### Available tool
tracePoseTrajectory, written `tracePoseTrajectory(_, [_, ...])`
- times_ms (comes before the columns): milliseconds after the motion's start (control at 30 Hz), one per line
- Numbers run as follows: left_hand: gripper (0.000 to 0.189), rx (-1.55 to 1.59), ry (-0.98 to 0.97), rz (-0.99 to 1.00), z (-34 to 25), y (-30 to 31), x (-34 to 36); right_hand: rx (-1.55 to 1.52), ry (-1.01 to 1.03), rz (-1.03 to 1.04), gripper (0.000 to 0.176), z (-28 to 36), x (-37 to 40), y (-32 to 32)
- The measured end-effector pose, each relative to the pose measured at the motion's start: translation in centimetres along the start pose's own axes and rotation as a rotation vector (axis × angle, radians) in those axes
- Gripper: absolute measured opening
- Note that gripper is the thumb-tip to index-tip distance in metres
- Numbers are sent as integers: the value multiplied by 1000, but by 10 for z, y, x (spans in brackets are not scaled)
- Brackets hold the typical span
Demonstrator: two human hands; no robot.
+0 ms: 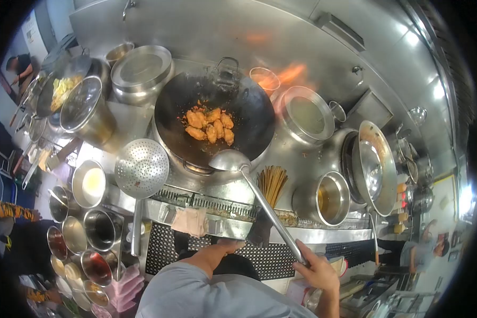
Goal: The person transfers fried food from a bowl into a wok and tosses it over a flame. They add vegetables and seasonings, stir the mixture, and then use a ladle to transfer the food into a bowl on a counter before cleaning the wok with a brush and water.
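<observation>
My right hand (318, 270) grips the end of a long steel ladle (229, 159), whose bowl rests on the near rim of a black wok (252, 114). Several orange fried pieces (211, 126) lie in the middle of the wok. My left hand is mostly hidden: only the forearm (212, 254) shows, reaching down toward the stove front near a folded cloth (191, 221). A perforated steel skimmer (141, 168) lies to the left of the wok, with its handle pointing toward me.
Flames (289, 74) rise behind the wok. Steel pots (142, 69) stand at the back left, a second wok (376, 167) at the right, a bundle of chopsticks (273, 183) near the ladle. Several seasoning bowls (87, 233) line the left. Other people stand at the far left and right.
</observation>
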State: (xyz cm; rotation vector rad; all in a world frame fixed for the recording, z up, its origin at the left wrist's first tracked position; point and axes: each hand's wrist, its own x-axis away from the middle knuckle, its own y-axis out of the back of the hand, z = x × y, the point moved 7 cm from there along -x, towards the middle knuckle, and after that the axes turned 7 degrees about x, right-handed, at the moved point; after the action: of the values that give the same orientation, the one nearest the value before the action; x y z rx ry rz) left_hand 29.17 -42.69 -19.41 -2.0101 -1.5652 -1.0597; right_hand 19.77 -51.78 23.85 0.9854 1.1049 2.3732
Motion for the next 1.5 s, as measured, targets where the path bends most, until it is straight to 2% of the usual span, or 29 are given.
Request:
tracePoseTrajectory(100, [64,-92,-67,75,-1,-12,0,285,22,81,63,1,-32,11])
tracePoseTrajectory(200, [68,-128,-219,143,-11,-14,50,346,186,-62,62,3,-115,-4])
tracePoseTrajectory(233, [69,-54,-252,133,-15,-3,81,230,200,-78,61,4,-151,-12])
tracePoseTrajectory(267, [69,97,-255,119,-31,17,129,114,212,-95,61,8,-171,-18])
tracePoseTrajectory(367, [55,911,-285,-54,-13,48,212,-370,94,-14,61,22,-166,-32])
tracePoseTrajectory(400, [56,1158,-294,-51,-9,60,241,-562,112,-43,60,17,-160,-43])
tracePoseTrajectory(433, [58,1402,-310,-42,-8,77,266,-577,92,-73,59,7,-151,-55])
tracePoseTrajectory(467, [58,1578,-387,-153,-9,96,286,-588,71,-107,59,-5,-142,-66])
tracePoseTrajectory(500, [58,1755,-604,-279,-6,122,289,-600,44,-143,58,-17,-133,-76])
tracePoseTrajectory(533, [57,1730,-677,-284,-19,151,300,-660,27,-144,55,-25,-127,-86])
tracePoseTrajectory(567, [56,1877,-614,-512,-18,180,296,-657,15,-138,55,-29,-120,-92])
tracePoseTrajectory(600, [56,1818,-772,-259,-7,209,273,-652,2,-135,54,-30,-114,-96])
tracePoseTrajectory(700, [37,1704,-677,-327,-61,285,252,-643,13,-35,51,-2,-75,-93])
tracePoseTrajectory(767, [17,1640,-593,-306,-52,322,185,-672,26,89,51,20,-51,-85])
tracePoseTrajectory(833, [15,1642,-435,-376,-48,323,162,-476,66,135,57,41,-33,-66])
tracePoseTrajectory(900, [16,1157,-632,-557,-51,306,180,-189,64,154,58,77,-12,-34])
tracePoseTrajectory(967, [18,1181,-682,-540,-69,279,208,-81,54,208,57,90,-4,-12])
tracePoseTrajectory(1033, [18,1698,-551,-324,-93,240,253,12,5,264,57,110,0,9])
tracePoseTrajectory(1067, [19,1718,-545,-377,-97,242,260,97,-23,246,53,105,-11,7])
tracePoseTrajectory(1133, [20,1028,-943,-616,-88,283,239,149,25,224,47,110,-42,0])
tracePoseTrajectory(1200, [19,1213,-847,-459,-66,276,203,173,-24,136,46,112,-79,-17])
tracePoseTrajectory(1233, [19,1306,-791,-388,-55,272,186,215,79,-25,48,102,-100,-33])
tracePoseTrajectory(1300, [17,1536,-681,-246,-46,226,209,313,300,-378,53,89,-130,-54])
tracePoseTrajectory(1367, [17,1657,-583,-516,-77,203,273,28,102,-155,60,101,-77,-45])
tracePoseTrajectory(1400, [16,1651,-646,-450,-64,211,256,-116,67,-92,63,103,-54,-44])
tracePoseTrajectory(1467, [16,1629,-984,42,-76,244,226,-136,73,-22,58,97,-31,-33])
tracePoseTrajectory(1500, [17,1646,-614,-371,-70,259,233,-152,71,17,55,92,-21,-32])
